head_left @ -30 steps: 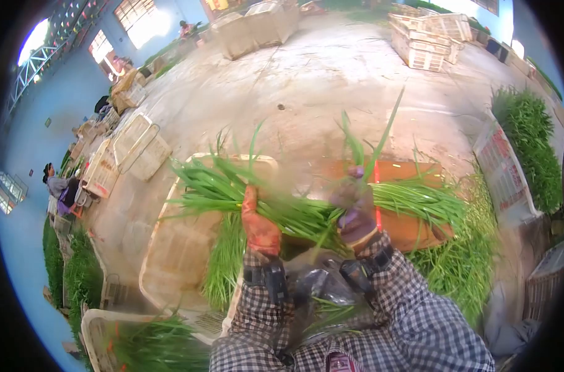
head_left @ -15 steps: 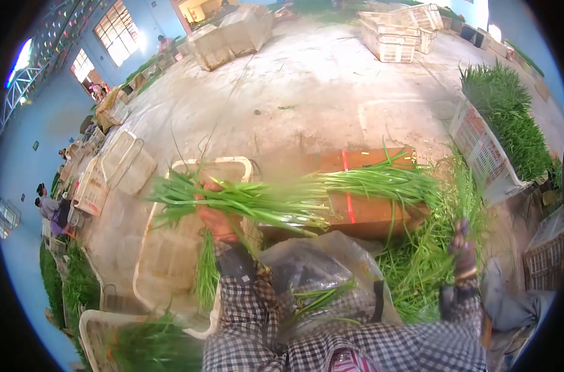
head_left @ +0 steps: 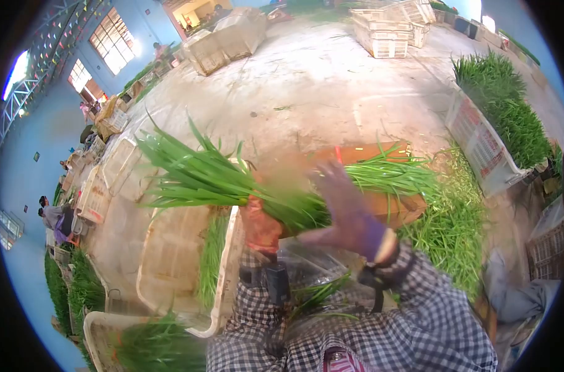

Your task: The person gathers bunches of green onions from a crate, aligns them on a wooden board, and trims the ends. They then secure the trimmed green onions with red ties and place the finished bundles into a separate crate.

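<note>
1. Thick bundle of long green chive-like leaves [head_left: 232, 180] held above the lap, tips fanning out to the left over the pale plastic crate [head_left: 170, 260], cut ends lying rightward over the brown cardboard box [head_left: 387, 204].
2. Left hand in orange glove [head_left: 260, 226] clamped around the bundle's middle from below.
3. Right hand in purple glove [head_left: 347, 214] blurred, fingers spread, seemingly pressed against the bundle rather than closed on it.
4. Step in hand, by judgement: gathering and evening up the bunch.
5. Next calls for a steady left grip while squaring the stalk ends
</note>
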Demonstrator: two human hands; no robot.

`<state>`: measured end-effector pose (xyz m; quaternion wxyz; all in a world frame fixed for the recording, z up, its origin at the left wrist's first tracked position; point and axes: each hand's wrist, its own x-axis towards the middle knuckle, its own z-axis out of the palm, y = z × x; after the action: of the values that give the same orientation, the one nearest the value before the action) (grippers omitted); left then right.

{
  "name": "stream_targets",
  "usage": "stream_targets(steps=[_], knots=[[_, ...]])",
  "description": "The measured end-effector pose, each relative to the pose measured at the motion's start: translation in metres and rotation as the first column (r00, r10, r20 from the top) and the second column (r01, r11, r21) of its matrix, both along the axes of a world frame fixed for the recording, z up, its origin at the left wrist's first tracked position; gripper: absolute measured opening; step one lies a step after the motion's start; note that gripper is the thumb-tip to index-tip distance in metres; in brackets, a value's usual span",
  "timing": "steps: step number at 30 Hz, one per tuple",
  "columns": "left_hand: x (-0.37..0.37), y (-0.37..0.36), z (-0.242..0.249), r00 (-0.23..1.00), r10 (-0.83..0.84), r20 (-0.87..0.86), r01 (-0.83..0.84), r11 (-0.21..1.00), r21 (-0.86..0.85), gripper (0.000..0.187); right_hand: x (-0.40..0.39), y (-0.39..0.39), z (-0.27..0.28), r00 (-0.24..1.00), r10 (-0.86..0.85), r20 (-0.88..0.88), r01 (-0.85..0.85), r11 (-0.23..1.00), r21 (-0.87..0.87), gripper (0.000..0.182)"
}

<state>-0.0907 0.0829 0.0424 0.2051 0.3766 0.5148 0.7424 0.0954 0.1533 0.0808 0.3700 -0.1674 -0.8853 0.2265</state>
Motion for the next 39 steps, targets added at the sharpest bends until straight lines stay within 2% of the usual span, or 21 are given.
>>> stream_targets(steps=[5, 6, 9, 10, 12, 13, 15, 17, 18, 19, 22, 23, 25, 26, 27, 29, 30, 31, 34, 37, 39], knots=[[0.013, -0.004, 0.008, 0.997, -0.051, 0.054, 0.048, 0.997, 0.058, 0.031, -0.050, 0.009, -0.033, 0.939, 0.178, -0.293, -0.250, 0.941, -0.227, 0.059], [0.014, -0.004, 0.009, 0.942, -0.151, 0.300, 0.126, 0.987, 0.100, 0.032, -0.053, 0.002, -0.046, 0.926, -0.001, -0.378, -0.074, 0.980, -0.183, 0.040], [0.031, 0.002, 0.009, 0.763, -0.305, 0.570, 0.242, 0.952, 0.185, 0.031, -0.022, 0.002, -0.045, 0.871, -0.104, -0.480, -0.298, 0.666, -0.684, 0.032], [0.038, 0.005, 0.010, 0.745, -0.320, 0.585, 0.248, 0.947, 0.202, 0.031, -0.007, 0.012, -0.054, 0.898, -0.102, -0.427, -0.029, 0.957, -0.290, 0.023], [0.045, 0.012, -0.016, 0.894, -0.273, 0.354, 0.198, 0.952, 0.234, 0.031, -0.018, -0.008, -0.055, 0.838, -0.202, -0.507, -0.053, 0.894, -0.444, 0.016], [-0.008, -0.027, 0.014, 0.839, -0.259, 0.479, 0.152, 0.956, 0.251, 0.023, -0.024, -0.016, -0.055, 0.798, -0.256, -0.545, -0.075, 0.856, -0.512, 0.014], [-0.029, -0.047, 0.031, 0.658, -0.279, 0.699, 0.075, 0.948, 0.308, 0.019, -0.004, -0.005, -0.111, 0.656, -0.218, -0.723, -0.430, 0.679, -0.595, 0.014], [-0.032, -0.052, 0.049, 0.633, -0.319, 0.705, 0.078, 0.933, 0.353, 0.019, 0.014, -0.003, -0.091, 0.550, -0.272, -0.790, -0.759, 0.231, -0.608, 0.015], [-0.031, -0.049, 0.050, 0.614, -0.343, 0.711, 0.088, 0.925, 0.370, 0.019, 0.035, -0.006, -0.074, 0.642, -0.234, -0.730, -0.678, 0.270, -0.684, 0.013], [-0.033, -0.047, 0.050, 0.806, -0.119, 0.580, -0.009, 0.977, 0.213, 0.022, 0.053, -0.012, -0.052, 0.729, -0.211, -0.652, -0.578, 0.322, -0.750, 0.011], [-0.045, -0.035, -0.028, 0.929, 0.360, -0.087, -0.363, 0.931, -0.033, 0.029, 0.119, -0.012, -0.085, 0.765, -0.436, -0.474, -0.319, 0.383, -0.867, 0.010], [-0.043, -0.029, -0.023, 0.964, 0.228, 0.136, -0.240, 0.968, 0.077, 0.028, 0.144, -0.016, -0.084, 0.755, -0.521, -0.399, -0.212, 0.382, -0.900, 0.010], [-0.037, -0.019, -0.014, 0.834, -0.098, 0.543, -0.123, 0.927, 0.355, 0.028, 0.228, 0.021, -0.142, 0.951, -0.261, -0.164, -0.095, 0.255, -0.962, 0.016], [-0.040, -0.015, -0.017, 0.758, -0.376, 0.532, -0.048, 0.782, 0.621, 0.029, 0.254, 0.022, -0.152, 0.995, -0.101, 0.000, 0.023, 0.218, -0.976, 0.021], [-0.046, -0.025, -0.006, 0.709, -0.395, 0.583, -0.069, 0.785, 0.616, 0.029, 0.272, 0.021, -0.163, 0.984, 0.081, 0.156, 0.136, 0.209, -0.968, 0.027], [-0.039, -0.029, 0.011, 0.609, -0.417, 0.675, -0.115, 0.796, 0.594, 0.029, 0.265, 0.009, -0.137, 0.603, 0.266, 0.752, 0.577, 0.506, -0.641, 0.049], [-0.045, -0.028, 0.000, 0.593, -0.498, 0.633, -0.069, 0.752, 0.656, 0.030, 0.243, 0.000, -0.114, 0.454, 0.149, 0.878, 0.646, 0.624, -0.440, 0.063], [-0.043, -0.028, 0.003, 0.579, -0.547, 0.605, -0.022, 0.731, 0.682, 0.030, 0.221, -0.005, -0.092, 0.498, 0.028, 0.867, 0.641, 0.661, -0.390, 0.078], [-0.031, -0.028, 0.006, 0.610, -0.604, 0.513, 0.098, 0.700, 0.708, 0.030, 0.157, -0.001, -0.076, 0.963, 0.121, 0.241, 0.066, 0.760, -0.647, 0.095], [-0.025, -0.028, -0.001, 0.695, -0.578, 0.428, 0.168, 0.709, 0.685, 0.030, 0.082, -0.005, -0.063, 0.939, 0.259, -0.225, -0.339, 0.604, -0.721, 0.088], [-0.023, -0.031, 0.006, 0.604, -0.679, 0.417, 0.216, 0.643, 0.734, 0.029, 0.047, 0.001, -0.068, 0.906, 0.398, -0.145, -0.422, 0.815, -0.397, 0.077]])
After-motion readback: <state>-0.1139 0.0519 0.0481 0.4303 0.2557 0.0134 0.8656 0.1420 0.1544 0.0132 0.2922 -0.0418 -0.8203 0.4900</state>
